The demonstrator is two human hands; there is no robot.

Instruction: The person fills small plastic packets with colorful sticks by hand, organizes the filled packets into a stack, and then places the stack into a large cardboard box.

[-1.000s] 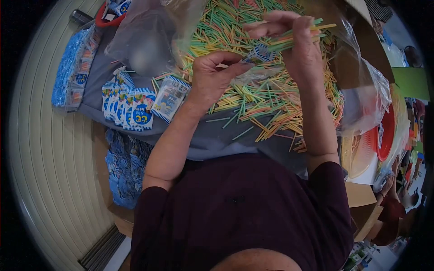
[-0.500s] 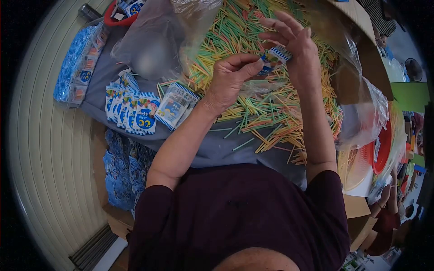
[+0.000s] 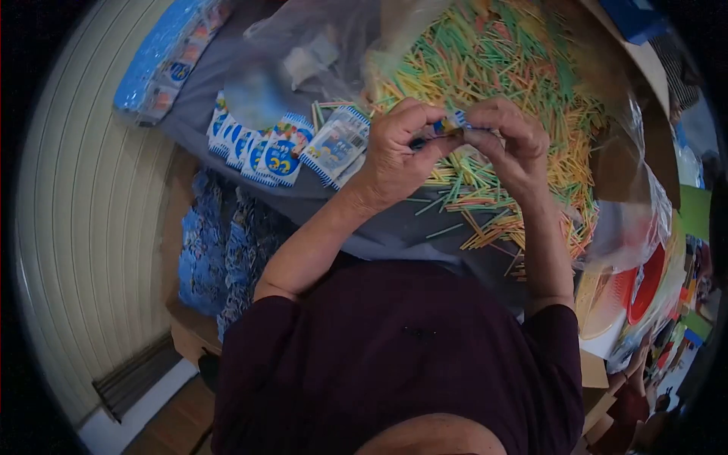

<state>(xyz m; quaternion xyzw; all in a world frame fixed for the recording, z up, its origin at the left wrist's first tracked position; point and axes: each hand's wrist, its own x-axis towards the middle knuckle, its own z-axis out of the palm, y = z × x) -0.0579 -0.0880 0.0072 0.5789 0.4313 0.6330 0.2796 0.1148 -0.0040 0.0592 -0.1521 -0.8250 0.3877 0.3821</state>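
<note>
In front of my chest, a small blue and white printed packet (image 3: 450,121) is pinched between both hands. My left hand (image 3: 403,148) is closed on its left end, thumb and fingers pressed together. The other end is between the thumb and fingers of my right hand (image 3: 517,144). The fingers cover much of the packet. Beneath and beyond them lies a big heap of thin green, yellow, orange and pink sticks (image 3: 497,57). Left of my left hand, several similar flat packets (image 3: 284,155) lie overlapping on grey cloth, with paler, see-through ones (image 3: 337,144) beside them.
A clear plastic bag (image 3: 349,38) lies behind the packets. A clear-wrapped blue bundle (image 3: 159,57) stands at the far left. Below the cloth, a carton holds blue patterned wrapping (image 3: 201,250). Right of the heap are clear plastic sheeting (image 3: 626,220) and a red container (image 3: 644,284).
My right hand has gone from raised, spread fingers to a pinch on the packet's right end. The view has shifted, so the table's contents appear farther right and the bundle higher.
</note>
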